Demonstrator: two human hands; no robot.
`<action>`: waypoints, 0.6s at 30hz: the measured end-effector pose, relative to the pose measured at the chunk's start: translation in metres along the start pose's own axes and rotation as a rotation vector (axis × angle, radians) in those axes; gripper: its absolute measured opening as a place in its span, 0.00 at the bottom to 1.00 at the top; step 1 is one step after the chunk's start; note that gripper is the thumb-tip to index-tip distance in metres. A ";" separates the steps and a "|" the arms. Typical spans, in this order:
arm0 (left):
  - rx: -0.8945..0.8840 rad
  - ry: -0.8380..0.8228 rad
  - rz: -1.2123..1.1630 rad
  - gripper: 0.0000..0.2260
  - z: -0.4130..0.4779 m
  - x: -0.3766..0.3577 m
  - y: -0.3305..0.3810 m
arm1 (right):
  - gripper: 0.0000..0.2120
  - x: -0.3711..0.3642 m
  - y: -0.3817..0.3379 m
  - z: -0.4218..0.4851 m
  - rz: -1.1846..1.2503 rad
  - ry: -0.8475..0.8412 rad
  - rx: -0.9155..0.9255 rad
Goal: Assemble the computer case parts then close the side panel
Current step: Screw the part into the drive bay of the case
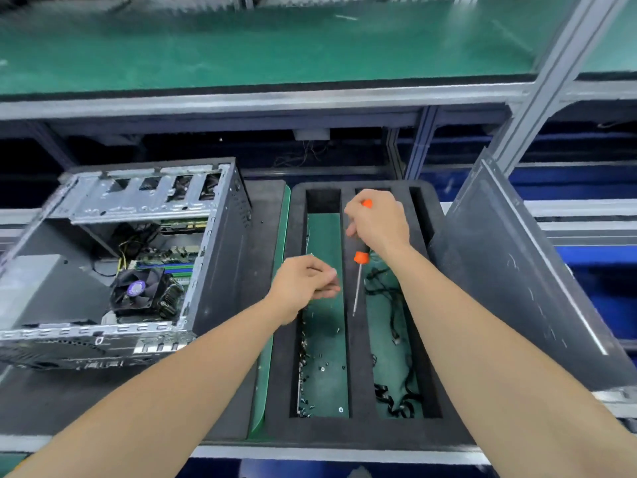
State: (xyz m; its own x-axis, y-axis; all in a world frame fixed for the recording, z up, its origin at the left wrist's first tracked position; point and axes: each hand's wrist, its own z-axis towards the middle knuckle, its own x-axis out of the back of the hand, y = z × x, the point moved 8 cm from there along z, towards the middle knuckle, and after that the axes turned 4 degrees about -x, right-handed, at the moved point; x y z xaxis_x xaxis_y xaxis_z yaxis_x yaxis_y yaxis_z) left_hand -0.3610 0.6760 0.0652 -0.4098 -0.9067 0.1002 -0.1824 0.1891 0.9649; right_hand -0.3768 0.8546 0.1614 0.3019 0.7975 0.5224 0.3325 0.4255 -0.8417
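Note:
An open computer case point(113, 263) lies on its side at the left, showing a motherboard and a CPU fan point(141, 293). Its dark side panel point(524, 277) leans at the right. Between them sits a black foam tray point(355, 429) with long slots. My right hand point(377, 224) is shut on an orange-handled screwdriver point(358, 284), its shaft pointing down over the tray's divider. My left hand point(305, 282) hovers over the left slot with fingers pinched together; whether it holds a screw I cannot tell. Several small screws point(312, 367) lie in that slot.
Black cables point(393, 305) lie in the tray's right slot. A green-topped shelf point(262, 46) on an aluminium frame runs overhead at the back, with an upright post point(537, 98) at the right. A green mat strip point(272, 305) sits between case and tray.

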 end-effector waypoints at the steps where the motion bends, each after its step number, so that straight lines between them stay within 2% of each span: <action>1: 0.000 0.029 -0.137 0.05 -0.003 0.008 0.013 | 0.08 0.018 -0.019 0.001 0.024 0.108 0.049; 4: -0.058 0.067 -0.324 0.03 -0.015 0.031 0.052 | 0.08 0.060 -0.069 -0.005 0.286 0.334 0.194; 7: -0.117 0.138 -0.403 0.02 -0.023 0.057 0.080 | 0.08 0.076 -0.108 -0.014 0.460 0.431 0.293; 13: -0.254 0.272 -0.379 0.03 -0.032 0.121 0.125 | 0.07 0.068 -0.171 -0.033 0.658 0.480 0.371; 18: -0.297 0.264 -0.467 0.03 -0.037 0.174 0.132 | 0.07 0.038 -0.219 -0.051 0.667 0.480 0.416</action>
State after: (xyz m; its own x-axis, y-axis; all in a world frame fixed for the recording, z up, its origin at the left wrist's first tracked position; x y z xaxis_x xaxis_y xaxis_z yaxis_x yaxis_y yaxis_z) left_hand -0.4231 0.5289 0.2189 -0.1039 -0.9385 -0.3293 -0.0171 -0.3294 0.9440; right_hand -0.3925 0.7696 0.3722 0.6852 0.7091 -0.1663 -0.3639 0.1355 -0.9215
